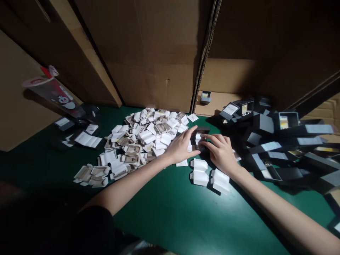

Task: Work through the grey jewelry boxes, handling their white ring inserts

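Note:
A small dark box (204,129) stands open on the green table between my hands. My left hand (180,147) grips its left side, thumb at the near edge and fingers at the far edge. Inside the box shows a folded white card insert (198,139). The fingers of my right hand (221,153) are bent into the box at this insert; their tips are partly hidden. Two folded white card pieces lie just in front: one insert (200,172) below the box, another insert (221,181) to its right.
A heap of white card inserts (148,136) spreads left of the box. Many dark boxes (265,124) are piled on the right. At far left a plastic cup (60,95) stands near more dark boxes. Tall cardboard (159,56) walls off the back of the green table (170,212).

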`<move>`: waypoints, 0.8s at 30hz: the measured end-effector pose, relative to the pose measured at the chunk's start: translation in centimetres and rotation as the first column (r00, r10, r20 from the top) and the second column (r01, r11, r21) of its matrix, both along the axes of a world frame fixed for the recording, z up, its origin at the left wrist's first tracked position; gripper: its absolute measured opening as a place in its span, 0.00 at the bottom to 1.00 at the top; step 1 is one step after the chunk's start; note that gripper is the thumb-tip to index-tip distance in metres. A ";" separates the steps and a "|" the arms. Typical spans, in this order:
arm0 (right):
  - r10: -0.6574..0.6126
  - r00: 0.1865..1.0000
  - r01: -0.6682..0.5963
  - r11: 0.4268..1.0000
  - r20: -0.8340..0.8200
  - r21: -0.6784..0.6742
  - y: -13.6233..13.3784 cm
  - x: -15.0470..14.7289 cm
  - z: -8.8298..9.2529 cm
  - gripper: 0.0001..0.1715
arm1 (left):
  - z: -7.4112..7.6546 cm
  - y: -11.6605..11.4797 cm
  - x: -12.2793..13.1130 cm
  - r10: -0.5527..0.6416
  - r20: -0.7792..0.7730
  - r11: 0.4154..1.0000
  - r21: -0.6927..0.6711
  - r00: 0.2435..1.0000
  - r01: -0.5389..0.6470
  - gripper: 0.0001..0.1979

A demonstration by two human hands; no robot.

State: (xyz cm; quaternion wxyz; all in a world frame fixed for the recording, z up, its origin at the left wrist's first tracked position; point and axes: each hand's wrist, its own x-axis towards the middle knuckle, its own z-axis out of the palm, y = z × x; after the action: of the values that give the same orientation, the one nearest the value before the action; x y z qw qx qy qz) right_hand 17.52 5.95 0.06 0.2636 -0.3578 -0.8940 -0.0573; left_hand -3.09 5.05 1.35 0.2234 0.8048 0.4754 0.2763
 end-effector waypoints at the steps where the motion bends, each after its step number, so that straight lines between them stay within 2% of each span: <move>1: 0.005 1.000 -0.005 1.000 0.004 -0.004 0.0 0.0 0.0 0.25 | 0.0 0.0 0.0 -0.002 -0.002 1.000 0.000 1.000 0.002 0.43; 13: -0.028 0.986 0.032 0.999 0.162 -0.025 -0.2 -0.2 0.2 0.25 | 0.0 0.1 -0.1 0.002 0.008 1.000 0.007 1.000 -0.002 0.43; 18: -0.026 0.988 0.038 0.997 0.151 -0.074 -0.1 -0.1 0.2 0.25 | 0.1 -0.2 0.2 0.014 -0.039 1.000 -0.003 0.999 -0.014 0.43; 21: -0.017 0.992 0.027 0.996 0.125 -0.085 0.0 -0.1 0.1 0.24 | 0.2 -0.2 0.3 0.029 0.006 0.999 0.031 1.000 -0.029 0.41; 24: -0.011 0.995 0.020 0.996 0.103 -0.086 0.0 -0.1 0.1 0.24 | 1.0 0.0 -0.2 0.043 0.062 0.998 0.047 0.997 -0.046 0.35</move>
State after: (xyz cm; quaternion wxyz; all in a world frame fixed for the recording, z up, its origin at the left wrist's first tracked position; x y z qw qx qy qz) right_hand 17.41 5.95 0.11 0.2013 -0.3726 -0.9051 -0.0389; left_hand -3.25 5.01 2.40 0.2121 0.7904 0.4795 0.3168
